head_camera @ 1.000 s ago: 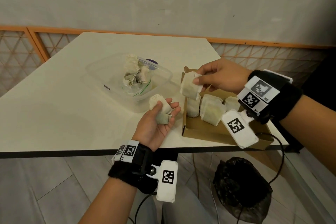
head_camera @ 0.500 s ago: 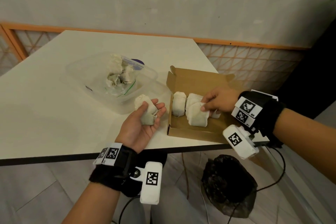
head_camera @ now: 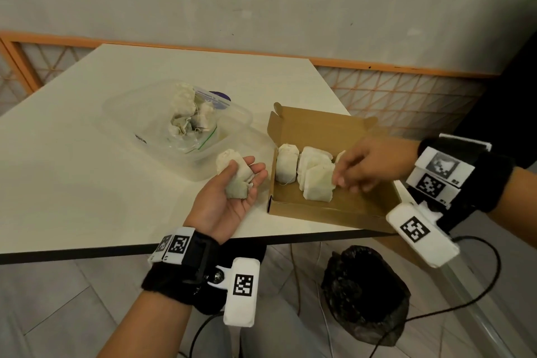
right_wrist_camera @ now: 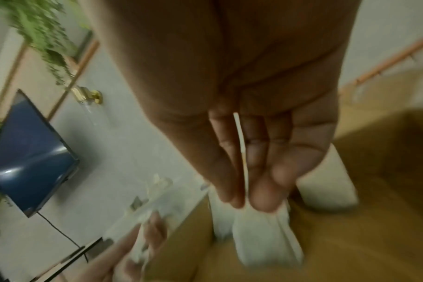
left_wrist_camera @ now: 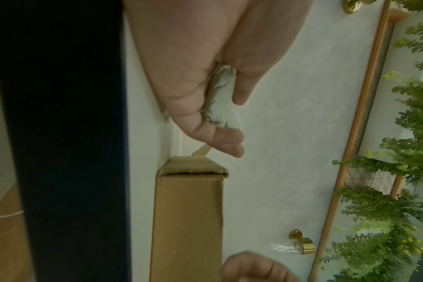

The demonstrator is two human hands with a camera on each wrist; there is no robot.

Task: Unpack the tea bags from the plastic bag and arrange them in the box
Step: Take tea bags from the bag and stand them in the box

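A brown cardboard box [head_camera: 319,213] lies open on the white table [head_camera: 87,183], with several pale tea bags [head_camera: 315,180] standing in a row at its left end. My right hand [head_camera: 345,174] hovers over the box, its fingers extended and its tips at the top of the nearest bag. The blurred right wrist view shows the fingers [right_wrist_camera: 263,190] straight above a tea bag [right_wrist_camera: 261,238]. My left hand [head_camera: 250,183], palm up just left of the box, cradles a small bunch of tea bags [head_camera: 229,163] in curled fingers. The left wrist view shows the left hand [left_wrist_camera: 229,124] pinching a tea bag [left_wrist_camera: 224,95].
A clear plastic tub [head_camera: 235,116] behind my left hand holds the zip plastic bag [head_camera: 191,131] with more tea bags. The box sits near the table's front right corner. A black sack [head_camera: 363,293] and cables lie on the floor below.
My right hand carried a tea bag from above the box's left edge down into the row and has loosened its fingers off it. My left hand kept its tea bags.
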